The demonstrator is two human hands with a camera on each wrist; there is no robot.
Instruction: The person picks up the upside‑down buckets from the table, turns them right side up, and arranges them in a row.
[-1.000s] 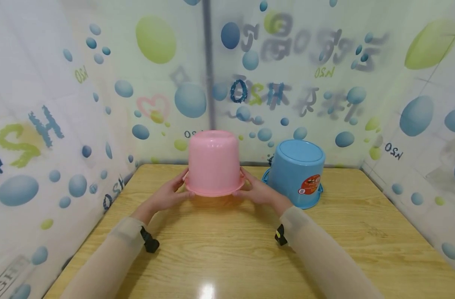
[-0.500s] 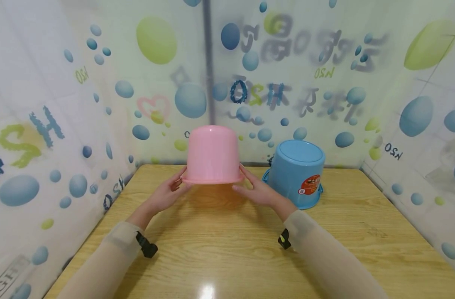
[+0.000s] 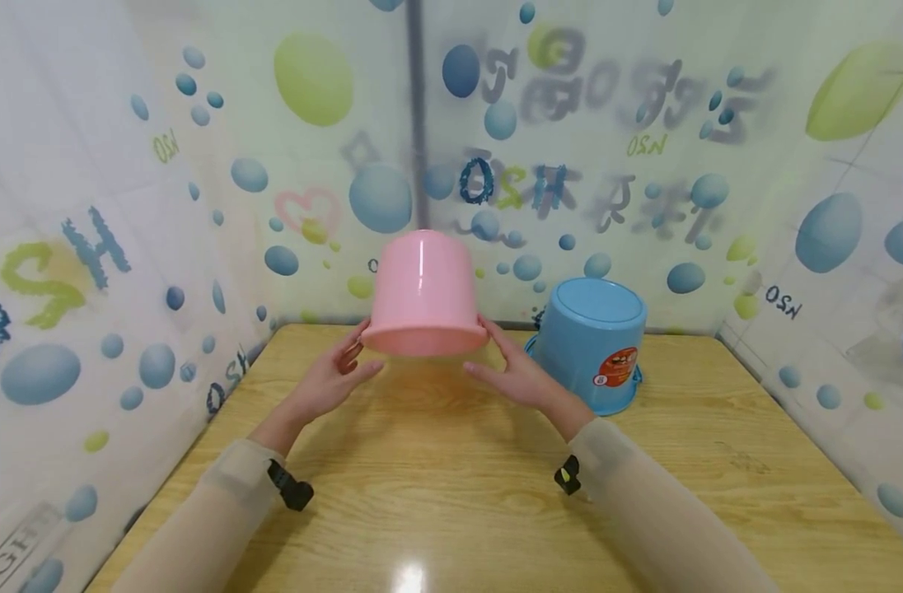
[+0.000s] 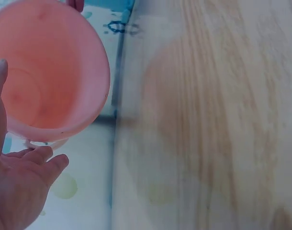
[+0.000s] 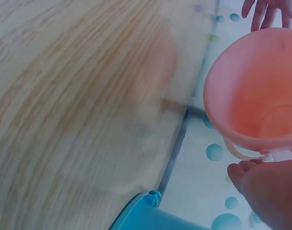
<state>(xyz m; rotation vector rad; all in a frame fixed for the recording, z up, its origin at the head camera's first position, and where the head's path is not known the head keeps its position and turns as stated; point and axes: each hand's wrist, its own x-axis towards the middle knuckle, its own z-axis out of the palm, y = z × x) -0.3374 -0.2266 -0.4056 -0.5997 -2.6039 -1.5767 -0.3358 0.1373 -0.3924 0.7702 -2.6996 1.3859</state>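
Note:
A pink bucket (image 3: pixel 424 284) is held upside down above the table, its base tipped away so that the open mouth partly shows. My left hand (image 3: pixel 325 380) holds it at the left side of the rim, the thumb spread off below. In the left wrist view the fingers (image 4: pixel 39 155) lie by the ear where the handle joins. On the opposite side my right hand (image 3: pixel 517 375) holds the rim, its thumb also apart from the bucket. The right wrist view shows bent fingers (image 5: pixel 239 171) at the other ear and the smooth inside of the bucket.
A blue bucket (image 3: pixel 596 342) with a red label stands upside down on the wooden table (image 3: pixel 422 494), just right of my right hand. Behind the table hangs a patterned curtain (image 3: pixel 333 189), with more of it along both sides.
The pink bucket has risen and its base has tipped away, so its mouth now shows. Both hands have lifted with it, and the thumbs have come off the rim. The blue bucket stays put.

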